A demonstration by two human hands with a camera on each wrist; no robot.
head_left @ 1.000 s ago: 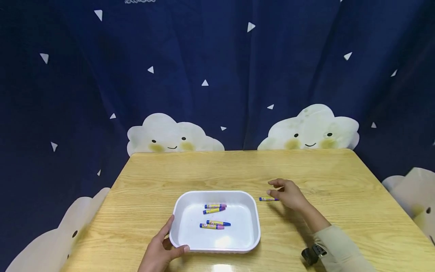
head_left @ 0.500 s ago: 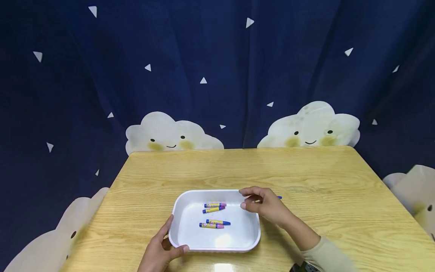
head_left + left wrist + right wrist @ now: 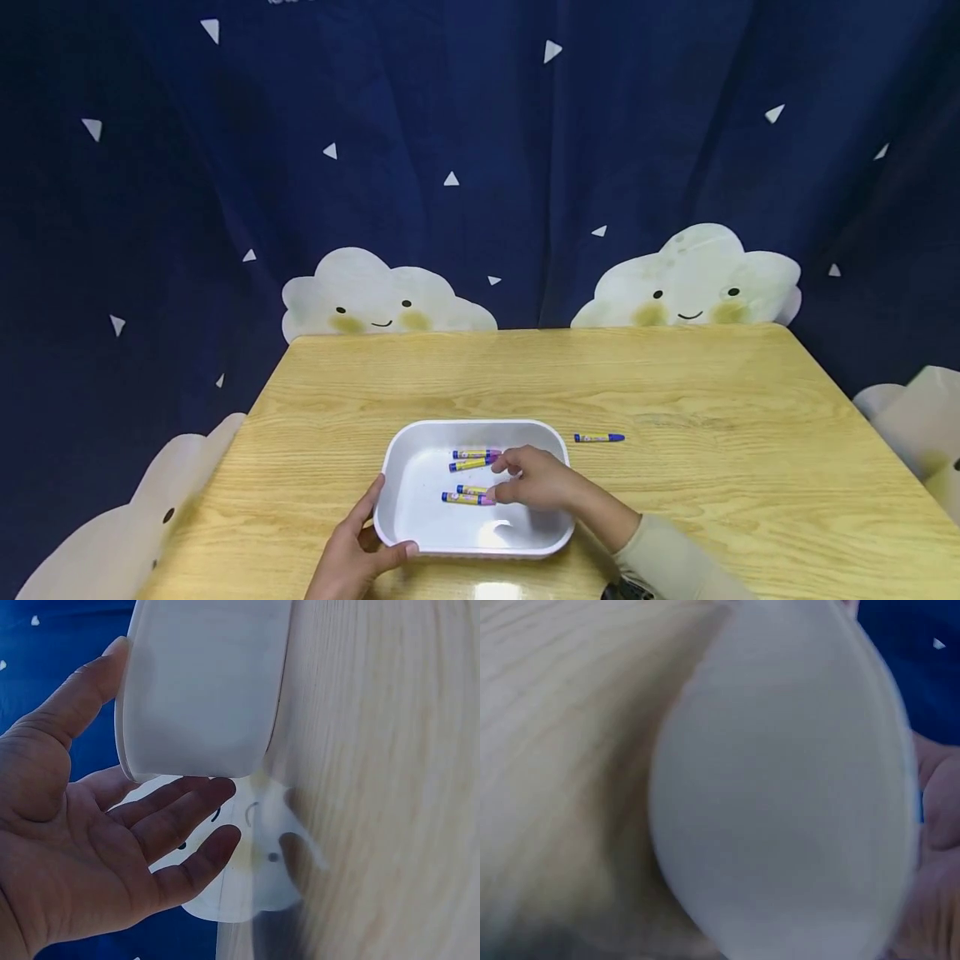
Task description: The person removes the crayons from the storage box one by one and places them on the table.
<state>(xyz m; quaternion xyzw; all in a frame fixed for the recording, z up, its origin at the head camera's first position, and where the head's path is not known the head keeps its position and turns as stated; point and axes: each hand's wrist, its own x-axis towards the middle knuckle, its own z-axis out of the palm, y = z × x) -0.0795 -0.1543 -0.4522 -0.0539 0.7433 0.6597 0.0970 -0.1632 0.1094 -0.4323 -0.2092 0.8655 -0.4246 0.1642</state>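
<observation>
A white plastic tray stands on the table. My left hand holds its near left corner, thumb on the front rim and fingers along the left side; in the left wrist view the thumb touches the rim. Inside the tray lie several crayons in yellow wrappers: a pink-tipped one by a purple one, and below them another pink-tipped crayon beside a blue one. Over the tray's right half reaches my right hand, thumb and forefinger apart at the crayons' tips. In the right wrist view the tray wall hides its fingers.
A single blue crayon lies on the wooden table just right of the tray. Behind the table hangs a dark blue curtain with white triangles and cloud faces.
My right hand has moved left, from above the blue crayon on the table to inside the tray. That crayon stays on the table, now uncovered. The left hand keeps its place.
</observation>
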